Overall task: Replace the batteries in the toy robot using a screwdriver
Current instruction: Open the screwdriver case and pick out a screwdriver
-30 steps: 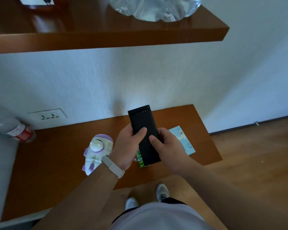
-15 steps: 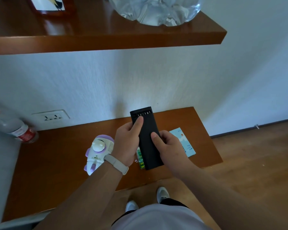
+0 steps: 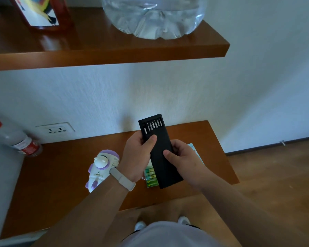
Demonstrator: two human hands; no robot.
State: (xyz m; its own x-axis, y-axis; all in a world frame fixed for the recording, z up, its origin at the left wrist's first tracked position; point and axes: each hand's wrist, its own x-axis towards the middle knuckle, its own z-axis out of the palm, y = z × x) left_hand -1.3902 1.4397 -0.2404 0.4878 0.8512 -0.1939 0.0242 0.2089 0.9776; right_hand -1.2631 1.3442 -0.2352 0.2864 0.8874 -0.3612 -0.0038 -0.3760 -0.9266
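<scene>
Screwdriver-bit case [image 3: 161, 157]: long axis pointing away from the person, bits [image 3: 153, 124] exposed at the far end.
Left hand [image 3: 137, 154]: curled round case, nearer the bits.
Right hand [image 3: 184, 159]: gripping its near half.

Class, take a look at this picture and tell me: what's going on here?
A person stands at a wooden table, gripping a black bit case with the left hand and right hand. Its tray sticks partly out at the far end, showing a row of screwdriver bits. The toy robot lies untouched on the table beside the left wrist, and a green battery pack lies partly hidden under the case.
</scene>
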